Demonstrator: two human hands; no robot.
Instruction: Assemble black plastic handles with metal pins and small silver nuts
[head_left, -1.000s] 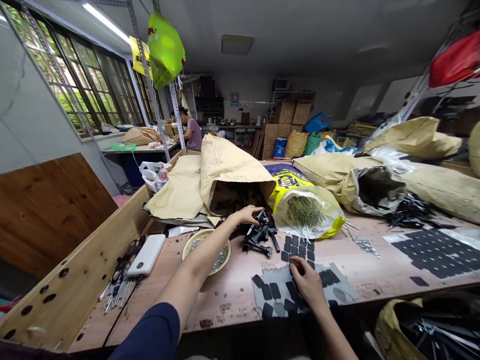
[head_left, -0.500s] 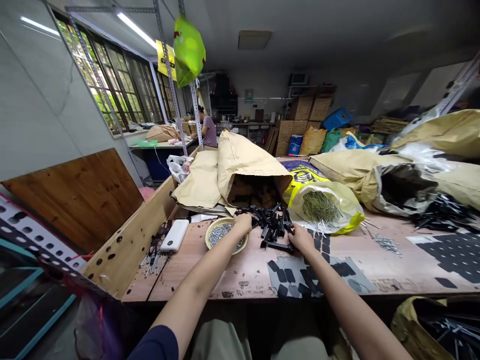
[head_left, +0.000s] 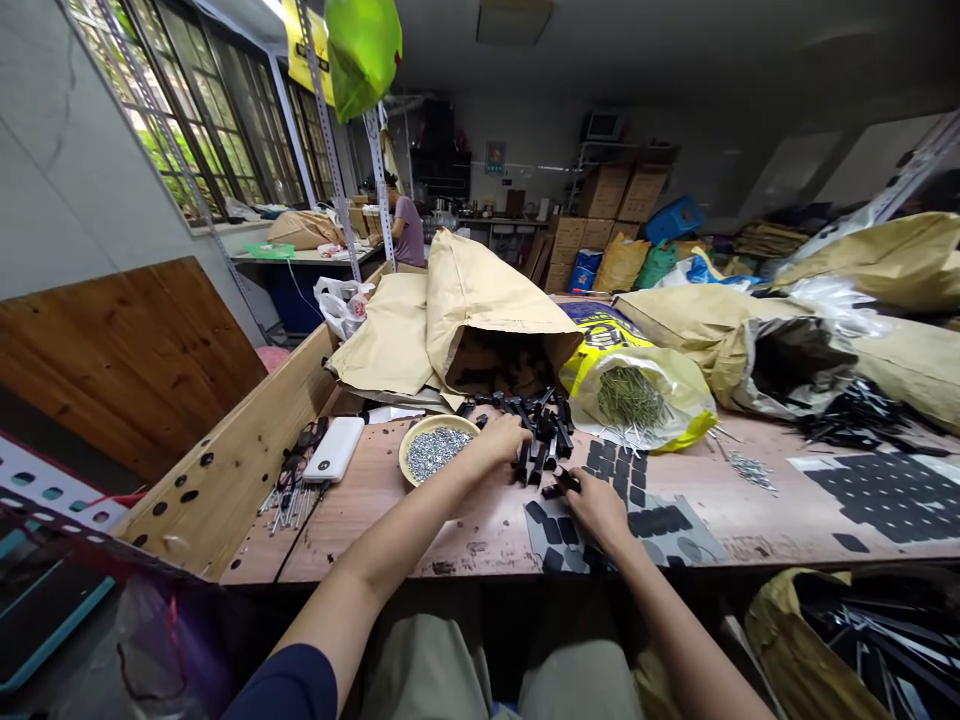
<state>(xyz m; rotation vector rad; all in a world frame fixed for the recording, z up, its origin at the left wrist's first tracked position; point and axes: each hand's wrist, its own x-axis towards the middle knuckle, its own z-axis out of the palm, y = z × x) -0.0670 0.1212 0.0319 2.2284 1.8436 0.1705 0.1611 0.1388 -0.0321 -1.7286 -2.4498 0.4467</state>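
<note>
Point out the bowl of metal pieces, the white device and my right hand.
Bowl [head_left: 403, 459]: head view, its left rim.
White device [head_left: 334, 449]: head view, middle of its top face.
Right hand [head_left: 602, 507]: head view, back of the hand.

Glossy black plastic-looking parts [head_left: 551, 430] lie at centre; shiny metal pieces [head_left: 435, 452] fill a smooth bowl [head_left: 406, 474] beside them. Above, a matt, creased paper-like sack [head_left: 487, 290]; below, a scuffed wood-look bench [head_left: 367, 540].

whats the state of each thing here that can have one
Centre bag: open, on its side
Yellow bag: open, rods showing
Grey-lined bag: open
Bowl: uncovered, holding metal bits
White device: lying flat
Left hand: at black pile, hold unclear
Right hand: holding black part
</note>
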